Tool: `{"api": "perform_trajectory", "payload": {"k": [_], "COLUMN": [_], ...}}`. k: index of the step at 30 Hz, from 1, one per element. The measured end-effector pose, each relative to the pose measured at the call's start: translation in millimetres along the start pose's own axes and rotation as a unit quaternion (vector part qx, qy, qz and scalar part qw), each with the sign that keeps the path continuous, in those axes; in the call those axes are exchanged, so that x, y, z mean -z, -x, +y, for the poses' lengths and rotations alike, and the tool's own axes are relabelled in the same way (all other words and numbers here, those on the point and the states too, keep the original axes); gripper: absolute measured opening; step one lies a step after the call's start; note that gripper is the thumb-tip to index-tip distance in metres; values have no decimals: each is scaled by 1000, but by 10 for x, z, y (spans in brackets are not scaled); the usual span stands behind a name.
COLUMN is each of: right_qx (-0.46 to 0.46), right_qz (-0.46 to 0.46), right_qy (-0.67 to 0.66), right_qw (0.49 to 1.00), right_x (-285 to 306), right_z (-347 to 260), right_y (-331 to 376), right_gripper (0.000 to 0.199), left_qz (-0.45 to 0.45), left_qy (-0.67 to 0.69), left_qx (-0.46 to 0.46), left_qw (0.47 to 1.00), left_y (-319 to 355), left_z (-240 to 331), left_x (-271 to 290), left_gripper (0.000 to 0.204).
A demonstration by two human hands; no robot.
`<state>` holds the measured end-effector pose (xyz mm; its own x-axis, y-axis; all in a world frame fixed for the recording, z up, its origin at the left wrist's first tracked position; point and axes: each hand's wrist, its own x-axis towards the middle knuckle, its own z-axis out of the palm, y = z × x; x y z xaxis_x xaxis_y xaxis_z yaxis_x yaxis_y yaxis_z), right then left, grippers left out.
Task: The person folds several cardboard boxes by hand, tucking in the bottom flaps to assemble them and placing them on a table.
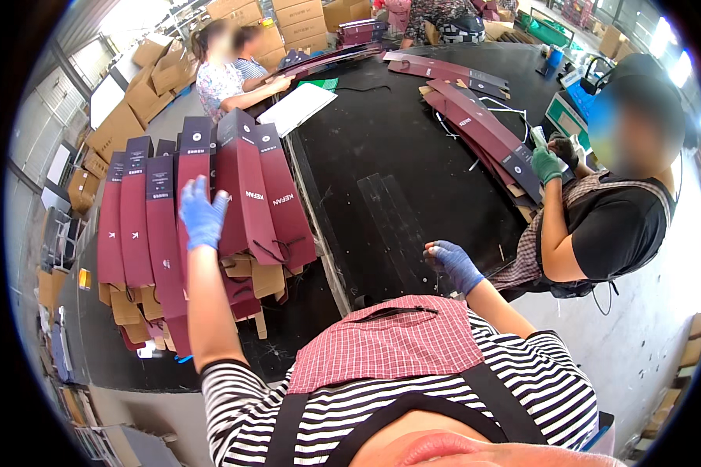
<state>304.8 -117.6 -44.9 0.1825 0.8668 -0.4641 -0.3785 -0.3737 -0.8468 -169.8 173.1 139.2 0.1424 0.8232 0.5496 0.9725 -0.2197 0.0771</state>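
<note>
On the left of the table leans a row of long maroon cardboard boxes (245, 179) with dark ends, black cord handles and brown inner flaps. My left hand (202, 214), in a blue glove, lies against a box in the middle of the row. Its fingers are stretched out and the thumb stands apart; the hand is not closed round anything. Over the table's near edge, close to my body, is my right hand (453, 266) in a blue glove with bare fingertips. Its fingers are loosely bent and nothing shows in them.
A black table (343, 171) stretches ahead, with a seam (319, 241) beside the row. White sheets (297, 107) lie beyond the boxes. At right, a co-worker in green gloves (547, 165) stands by another maroon pile (475, 128). Two more people work at far left, near brown cartons (125, 117).
</note>
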Motion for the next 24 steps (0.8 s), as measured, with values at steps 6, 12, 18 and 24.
{"api": "perform_trajectory", "payload": {"k": [6,12,18,24], "right_qx": [-144,-231,-249,-248], "right_qz": [2,-34,-61,-82], "right_qy": [-82,-158,-196,-233], "right_qw": [986,959,946,937], "right_x": [133,69,205,192], "right_z": [460,404,474,470], "right_y": [-107,-82,-157,-166], "right_gripper": [15,4,3,4], "left_qz": [-1,-255,-195,-199], "left_qy": [292,240,144,156], "left_qx": [-247,-269,-282,-276], "left_qw": [924,897,928,927], "left_y": [1211,3263,3535,3520], "left_z": [1441,1196,1226,1210], "left_x": [25,-1315,-1525,-1515], "left_gripper": [20,53,55,53]}}
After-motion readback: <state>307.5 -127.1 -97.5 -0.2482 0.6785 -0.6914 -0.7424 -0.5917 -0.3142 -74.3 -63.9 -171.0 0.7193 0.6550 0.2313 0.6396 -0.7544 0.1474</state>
